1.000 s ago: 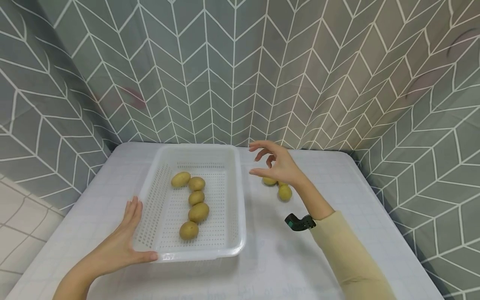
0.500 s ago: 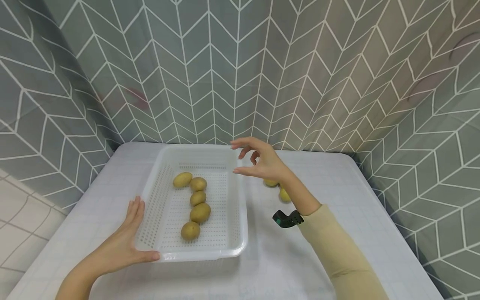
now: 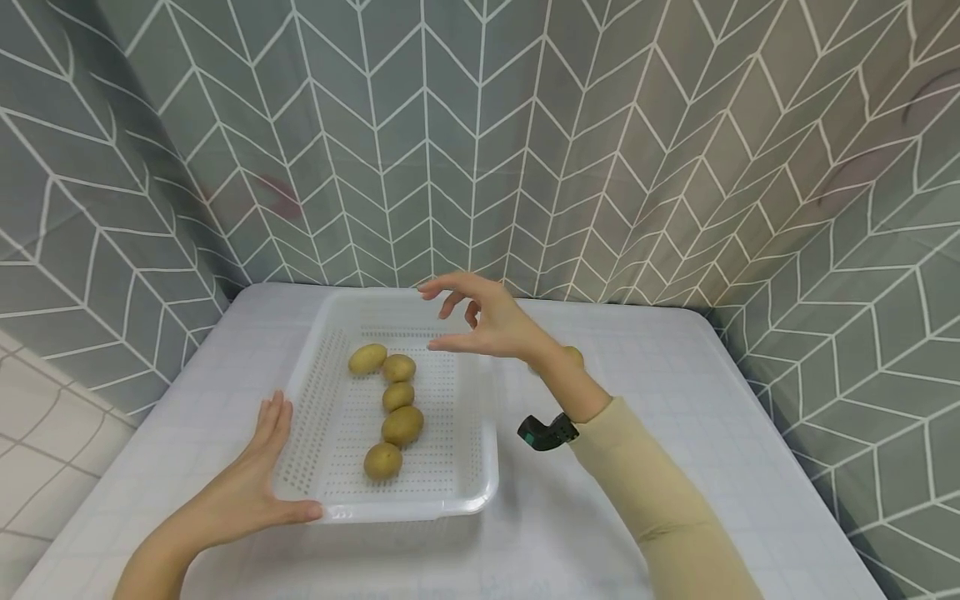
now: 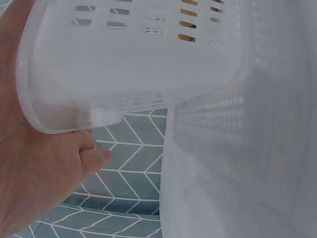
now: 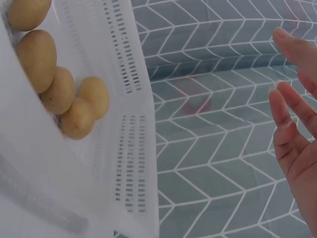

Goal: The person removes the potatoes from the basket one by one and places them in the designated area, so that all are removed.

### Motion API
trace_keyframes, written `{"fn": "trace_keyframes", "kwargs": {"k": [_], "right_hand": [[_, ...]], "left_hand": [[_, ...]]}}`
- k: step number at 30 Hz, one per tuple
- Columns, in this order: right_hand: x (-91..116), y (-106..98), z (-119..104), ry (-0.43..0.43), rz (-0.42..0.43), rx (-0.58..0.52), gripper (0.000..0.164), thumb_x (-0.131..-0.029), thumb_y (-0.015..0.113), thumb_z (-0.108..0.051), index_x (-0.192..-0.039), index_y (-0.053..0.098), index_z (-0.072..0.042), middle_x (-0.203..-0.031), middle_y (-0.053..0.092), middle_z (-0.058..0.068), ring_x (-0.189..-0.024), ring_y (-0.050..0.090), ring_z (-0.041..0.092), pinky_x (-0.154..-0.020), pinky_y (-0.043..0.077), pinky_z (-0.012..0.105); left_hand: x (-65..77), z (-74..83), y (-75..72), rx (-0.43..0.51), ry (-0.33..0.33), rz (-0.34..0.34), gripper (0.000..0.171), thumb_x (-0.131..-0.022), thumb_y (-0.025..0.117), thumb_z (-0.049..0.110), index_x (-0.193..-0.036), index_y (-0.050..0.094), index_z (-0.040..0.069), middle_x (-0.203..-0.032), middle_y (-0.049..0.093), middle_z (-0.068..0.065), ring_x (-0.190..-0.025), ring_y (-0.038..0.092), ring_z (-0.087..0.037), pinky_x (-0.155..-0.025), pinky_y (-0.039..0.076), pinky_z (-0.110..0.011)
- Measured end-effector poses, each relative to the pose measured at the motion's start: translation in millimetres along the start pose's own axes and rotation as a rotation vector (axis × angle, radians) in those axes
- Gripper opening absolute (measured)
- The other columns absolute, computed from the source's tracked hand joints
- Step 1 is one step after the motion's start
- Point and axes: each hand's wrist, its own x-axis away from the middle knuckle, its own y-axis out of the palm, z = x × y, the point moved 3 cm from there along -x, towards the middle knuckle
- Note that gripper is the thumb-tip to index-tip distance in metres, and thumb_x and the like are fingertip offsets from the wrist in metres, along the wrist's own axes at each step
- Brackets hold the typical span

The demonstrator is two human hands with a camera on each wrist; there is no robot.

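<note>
A white perforated plastic basket [image 3: 386,510] stands on the table, with several potatoes [image 3: 402,426] lying in a crooked row on its floor. At its front left corner rests my left hand [image 3: 236,492], thumb along the front rim and straight fingers along the left side. The left wrist view shows that hand against the basket wall [image 4: 133,64]. Above the basket's right side hovers my right hand [image 3: 491,321], fingers and thumb spread apart with nothing between them. In the right wrist view its fingers [image 5: 297,101] are clear of the basket and the potatoes [image 5: 37,62].
Right of the basket, yellowish round things [image 3: 574,357] show partly behind my right forearm. A black device [image 3: 547,433] is strapped to the right wrist. The white-covered table [image 3: 645,350] is bordered by grey curtains [image 3: 450,150] with a white zigzag pattern.
My right hand has moved left from beside the basket to over its right side, keeping its spread shape. The left hand stays at the corner. The potatoes in the basket keep their arrangement.
</note>
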Motion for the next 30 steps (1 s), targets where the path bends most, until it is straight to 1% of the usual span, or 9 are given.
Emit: {"fn": "trace_keyframes", "kwargs": {"k": [6, 12, 17, 22, 25, 28, 30], "right_hand": [[-13.7, 15.2, 0.5, -0.008, -0.029, -0.004, 0.059, -0.071, 0.086, -0.013, -0.123, 0.059, -0.007, -0.115, 0.064, 0.003, -0.085, 0.062, 0.009, -0.051, 0.039, 0.025], [-22.8, 30.9, 1.5, 0.015, -0.062, -0.023, 0.059, -0.072, 0.085, -0.013, -0.124, 0.059, -0.009, -0.117, 0.064, 0.0, -0.088, 0.062, 0.01, -0.056, 0.042, 0.026], [-30.8, 41.9, 2.3, 0.013, -0.082, -0.04, 0.058, -0.073, 0.085, -0.013, -0.124, 0.059, -0.008, -0.118, 0.064, 0.003, -0.089, 0.063, 0.008, -0.057, 0.043, 0.028], [-38.0, 51.3, 4.4, 0.009, -0.088, -0.052, 0.055, -0.074, 0.084, -0.013, -0.123, 0.059, -0.008, -0.117, 0.064, 0.005, -0.088, 0.063, 0.008, -0.057, 0.044, 0.027], [-41.5, 57.2, 7.9, 0.019, -0.09, -0.06, 0.053, -0.074, 0.084, -0.014, -0.121, 0.059, -0.008, -0.116, 0.064, 0.006, -0.087, 0.063, 0.008, -0.058, 0.046, 0.031], [-44.9, 63.7, 13.6, 0.052, -0.099, -0.071, 0.053, -0.074, 0.084, -0.014, -0.121, 0.059, -0.009, -0.117, 0.063, 0.006, -0.088, 0.063, 0.008, -0.062, 0.048, 0.038], [-47.2, 68.1, 17.9, 0.08, -0.106, -0.07, 0.054, -0.075, 0.084, -0.015, -0.122, 0.058, -0.009, -0.118, 0.063, 0.004, -0.088, 0.063, 0.009, -0.065, 0.049, 0.038]], "left_hand": [[0.5, 0.8, -1.1, -0.003, 0.001, 0.002, 0.137, -0.063, 0.088, 0.038, -0.149, -0.01, -0.005, -0.155, -0.022, -0.02, -0.141, -0.021, -0.04, -0.1, 0.008, -0.074], [0.3, 1.5, -1.1, -0.002, 0.0, 0.003, 0.137, -0.063, 0.088, 0.038, -0.149, -0.01, -0.004, -0.156, -0.022, -0.019, -0.141, -0.021, -0.039, -0.101, 0.008, -0.074], [0.7, 2.0, -1.9, -0.002, 0.0, 0.004, 0.137, -0.063, 0.087, 0.039, -0.15, -0.01, -0.004, -0.156, -0.022, -0.019, -0.141, -0.022, -0.037, -0.102, 0.007, -0.073], [0.2, 3.9, -2.6, 0.002, -0.009, -0.006, 0.136, -0.064, 0.087, 0.039, -0.15, -0.01, -0.003, -0.156, -0.022, -0.018, -0.141, -0.021, -0.039, -0.101, 0.01, -0.074], [-0.2, 5.0, -2.6, 0.006, -0.019, -0.012, 0.136, -0.065, 0.087, 0.039, -0.15, -0.01, -0.004, -0.156, -0.022, -0.018, -0.141, -0.02, -0.04, -0.1, 0.012, -0.074], [0.1, 5.2, -2.9, 0.01, -0.027, -0.014, 0.136, -0.065, 0.087, 0.039, -0.149, -0.01, -0.004, -0.156, -0.022, -0.019, -0.141, -0.02, -0.04, -0.1, 0.012, -0.074], [0.6, 5.0, -3.2, 0.007, -0.03, -0.012, 0.136, -0.064, 0.087, 0.039, -0.149, -0.01, -0.004, -0.156, -0.022, -0.019, -0.141, -0.02, -0.039, -0.1, 0.012, -0.074]]}}
